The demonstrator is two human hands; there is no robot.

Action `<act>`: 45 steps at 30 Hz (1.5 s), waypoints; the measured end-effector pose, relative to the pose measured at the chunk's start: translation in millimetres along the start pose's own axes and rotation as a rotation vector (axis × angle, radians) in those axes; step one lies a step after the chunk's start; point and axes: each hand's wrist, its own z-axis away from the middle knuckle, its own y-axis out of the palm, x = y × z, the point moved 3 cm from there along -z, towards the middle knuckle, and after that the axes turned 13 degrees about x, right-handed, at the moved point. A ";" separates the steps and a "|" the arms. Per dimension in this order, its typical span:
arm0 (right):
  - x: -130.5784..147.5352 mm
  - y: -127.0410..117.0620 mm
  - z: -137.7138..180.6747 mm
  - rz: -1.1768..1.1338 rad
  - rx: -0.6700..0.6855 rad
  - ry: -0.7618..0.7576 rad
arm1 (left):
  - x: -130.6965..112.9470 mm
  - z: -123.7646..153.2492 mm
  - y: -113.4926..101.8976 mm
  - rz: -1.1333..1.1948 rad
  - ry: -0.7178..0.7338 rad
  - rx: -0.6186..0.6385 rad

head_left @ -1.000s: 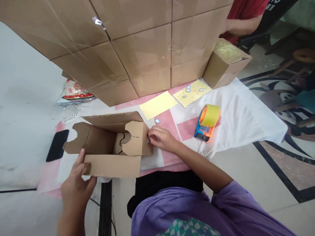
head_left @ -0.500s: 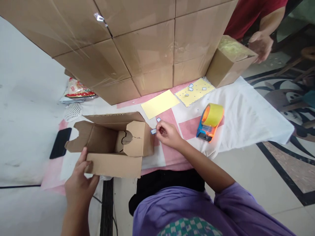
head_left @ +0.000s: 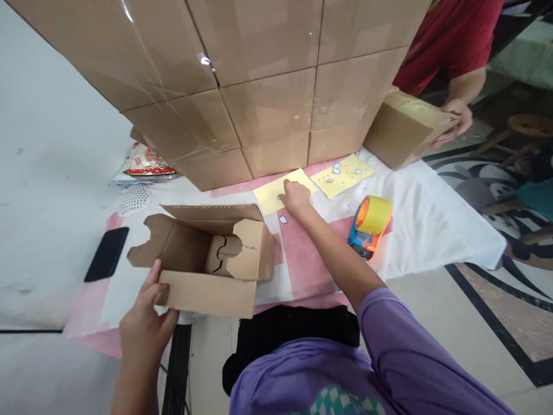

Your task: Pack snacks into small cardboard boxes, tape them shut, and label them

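Observation:
My left hand [head_left: 144, 324] grips the near left wall of an open brown cardboard box [head_left: 207, 262] that lies on the pink and white table cloth [head_left: 302, 259]. My right hand [head_left: 296, 196] reaches out over a plain yellow sheet [head_left: 270, 196], its fingers pinched on a small white sticker [head_left: 280, 197] that touches the sheet. Another small white sticker [head_left: 283, 219] lies on the cloth just below that hand.
A tape dispenser with yellow tape [head_left: 369, 226] lies to the right. A second yellow sheet with stickers [head_left: 343, 174] lies behind it. A wall of stacked cartons [head_left: 259, 86] fills the back. A black phone [head_left: 106, 253] lies at left. Another person's hand [head_left: 455, 118] holds a brown box [head_left: 406, 129].
My right hand left the box's right end with a small sticker and moved away to the plain yellow sheet. The other person's hand came onto the brown box at the right.

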 end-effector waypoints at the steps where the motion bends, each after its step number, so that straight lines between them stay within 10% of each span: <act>1: -1.8 -1.6 1.2 -0.002 -0.013 0.011 | 0.3 0.4 0.2 0.010 -0.008 0.005; 11: -18.8 21.4 65.0 0.081 0.175 -0.486 | 2.1 -2.1 4.0 0.076 -0.068 0.010; 28: -12.6 6.3 11.5 -0.059 -0.071 -0.088 | -0.9 4.0 5.9 0.091 -0.065 -0.003; 35: 6.0 2.9 106.1 -0.400 0.041 -0.992 | -0.9 3.4 10.2 -0.022 -0.079 0.015; 45: 54.3 51.9 167.5 -0.251 -0.196 -1.121 | -4.7 -25.4 -8.6 -0.326 0.085 -0.135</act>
